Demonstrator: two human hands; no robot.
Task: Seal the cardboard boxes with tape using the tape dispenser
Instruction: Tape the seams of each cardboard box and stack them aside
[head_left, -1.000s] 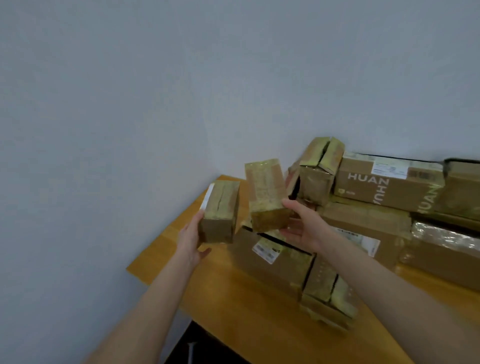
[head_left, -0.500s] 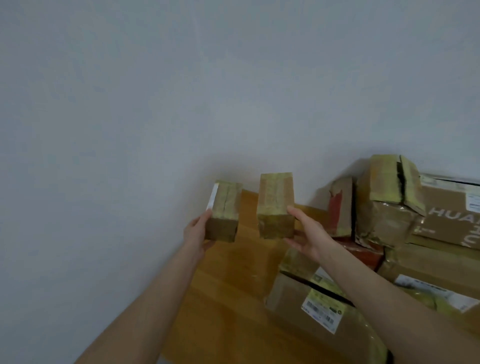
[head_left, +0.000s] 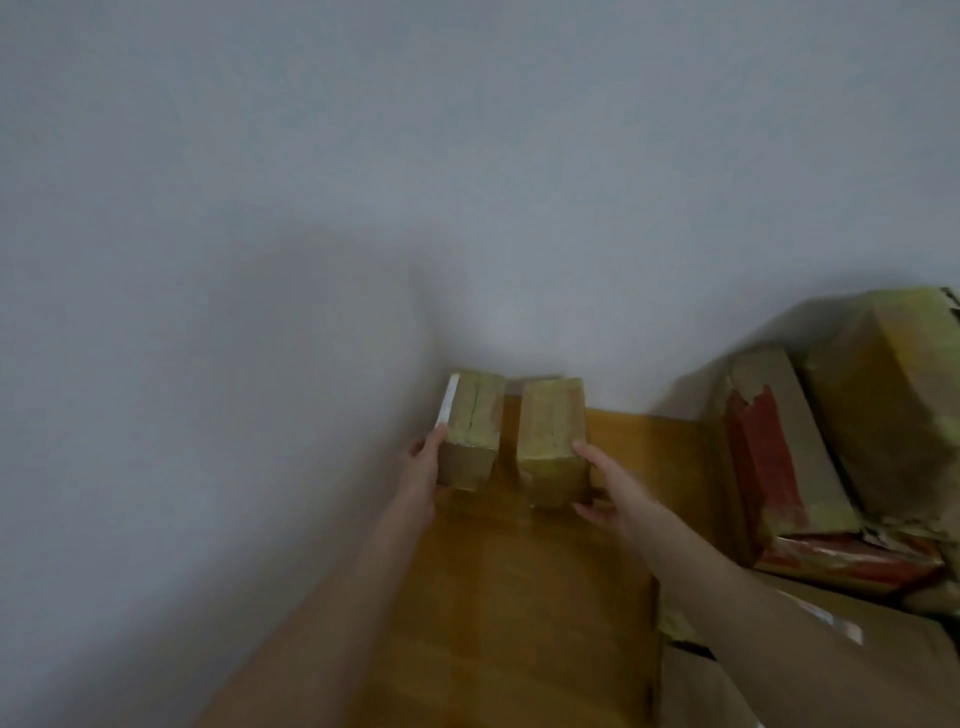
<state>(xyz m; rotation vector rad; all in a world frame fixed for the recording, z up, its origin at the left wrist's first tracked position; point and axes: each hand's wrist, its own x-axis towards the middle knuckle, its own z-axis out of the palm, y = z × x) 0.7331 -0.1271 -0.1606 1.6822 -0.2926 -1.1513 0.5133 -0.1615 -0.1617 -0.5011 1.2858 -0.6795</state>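
Note:
Two small taped cardboard boxes are side by side at the far corner of the wooden table (head_left: 519, 597), close to the wall. My left hand (head_left: 423, 470) grips the left small box (head_left: 470, 431), which has a white strip along its left edge. My right hand (head_left: 605, 486) grips the right small box (head_left: 553, 439) from its right side. Both boxes look low over or on the tabletop; I cannot tell whether they touch it. No tape dispenser is in view.
A pile of bigger cardboard boxes fills the right side: a box with a torn red patch (head_left: 774, 452), a large taped box (head_left: 893, 395) behind it, and flat boxes (head_left: 810, 670) below. A grey wall (head_left: 311, 208) bounds the table at left and back.
Both hands have carried the two small boxes away from the pile, forward and down toward the table's far left corner. The view has swung left, and the pile now sits at the right edge.

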